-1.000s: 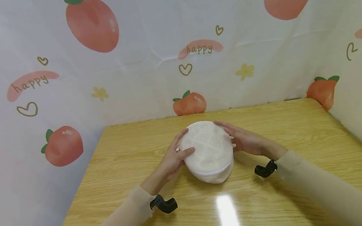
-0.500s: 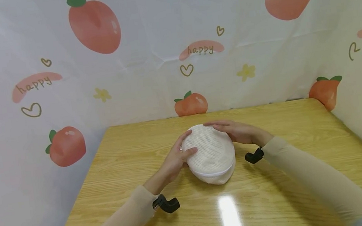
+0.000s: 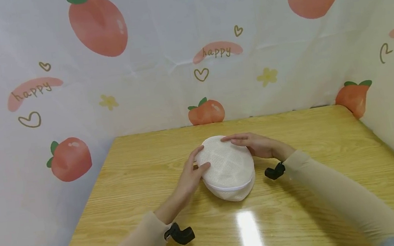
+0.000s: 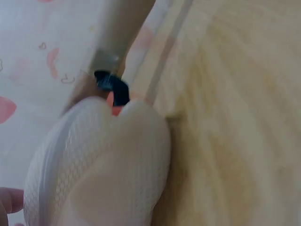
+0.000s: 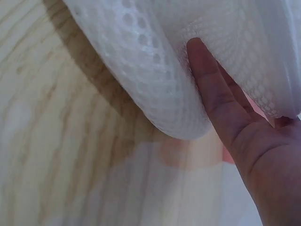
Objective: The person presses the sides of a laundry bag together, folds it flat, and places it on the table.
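Observation:
A round white mesh laundry bag [image 3: 227, 162], with a smooth band round its top edge, stands tilted on the table. My left hand [image 3: 189, 177] holds its left side, thumb on the top face and fingers round the rim. At the bag's upper right, my right hand [image 3: 256, 145] grips the rim, with fingertips lying over the top face. In the right wrist view, fingers [image 5: 218, 94] of that hand press into a fold of the mesh side. The left wrist view shows the bag's bulging side [image 4: 113, 174] and a fingertip at the left edge.
The wooden table [image 3: 142, 158] extends round the bag and bears a bright light reflection in front. A white cloth backdrop [image 3: 156, 33] with fruit prints rises behind and along both sides. A black wrist mount [image 3: 181, 234] sticks out under the left sleeve.
My right hand has moved from the bag's right side up and left to its upper right rim, fingertips now over the top face. The left hand keeps its hold, shifting slightly.

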{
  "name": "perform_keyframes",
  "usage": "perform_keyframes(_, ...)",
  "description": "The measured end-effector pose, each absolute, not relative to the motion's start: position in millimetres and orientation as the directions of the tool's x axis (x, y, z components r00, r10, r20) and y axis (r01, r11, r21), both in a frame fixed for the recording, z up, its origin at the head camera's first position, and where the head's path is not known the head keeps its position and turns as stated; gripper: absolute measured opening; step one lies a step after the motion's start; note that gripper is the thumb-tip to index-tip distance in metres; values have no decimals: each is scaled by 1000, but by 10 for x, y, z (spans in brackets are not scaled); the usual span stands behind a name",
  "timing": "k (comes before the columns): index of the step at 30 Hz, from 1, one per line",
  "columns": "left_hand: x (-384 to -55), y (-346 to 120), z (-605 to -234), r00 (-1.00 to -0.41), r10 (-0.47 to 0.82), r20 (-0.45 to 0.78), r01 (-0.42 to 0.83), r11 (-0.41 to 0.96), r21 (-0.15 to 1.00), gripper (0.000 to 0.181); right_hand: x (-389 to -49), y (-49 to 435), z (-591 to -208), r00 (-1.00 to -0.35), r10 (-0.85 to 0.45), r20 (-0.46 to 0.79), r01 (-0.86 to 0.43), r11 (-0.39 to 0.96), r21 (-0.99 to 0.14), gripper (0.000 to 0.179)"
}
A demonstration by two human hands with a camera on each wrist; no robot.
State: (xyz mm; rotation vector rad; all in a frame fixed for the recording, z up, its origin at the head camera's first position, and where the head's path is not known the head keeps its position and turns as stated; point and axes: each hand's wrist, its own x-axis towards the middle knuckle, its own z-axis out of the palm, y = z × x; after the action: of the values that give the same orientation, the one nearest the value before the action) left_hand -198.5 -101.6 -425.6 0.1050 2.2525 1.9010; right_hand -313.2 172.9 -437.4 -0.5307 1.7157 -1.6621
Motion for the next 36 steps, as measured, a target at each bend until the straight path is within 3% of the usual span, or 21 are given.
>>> perform_keyframes(4, -1800, -1020, -4244, -977, 172, -127, -109, 110, 988, 65, -3141, 1754, -4315, -698, -692, -183, 119, 140, -983, 46)
perform_keyframes(9, -1648, -996, -4246, -936, 286, -205, -220, -23, 975, 78, -3148, 1760, -4264, -691, -698, -188, 103, 163, -981, 47)
perform_keyframes(14, -1572, -902, -4298, -919, 344, -192, -234, -83, 969, 94, -3146, 1744, -4264, -687, -699, -201, 100, 184, -978, 47)
perform_keyframes(22, -1555, -708, -4433, -945, 279, -169, -230, -205, 951, 116, -3125, 1735, -4304, -675, -704, -221, 144, 168, -975, 46)
perform_keyframes(28, -1588, -636, -4501, -966, 195, -172, -216, -233, 948, 117, -3118, 1726, -4381, -672, -706, -224, 178, 140, -974, 47)
perform_keyframes(36, -1615, -649, -4515, -963, 193, -190, -237, -258, 937, 116, -3115, 1734, -4387, -672, -708, -219, 141, 168, -976, 48)
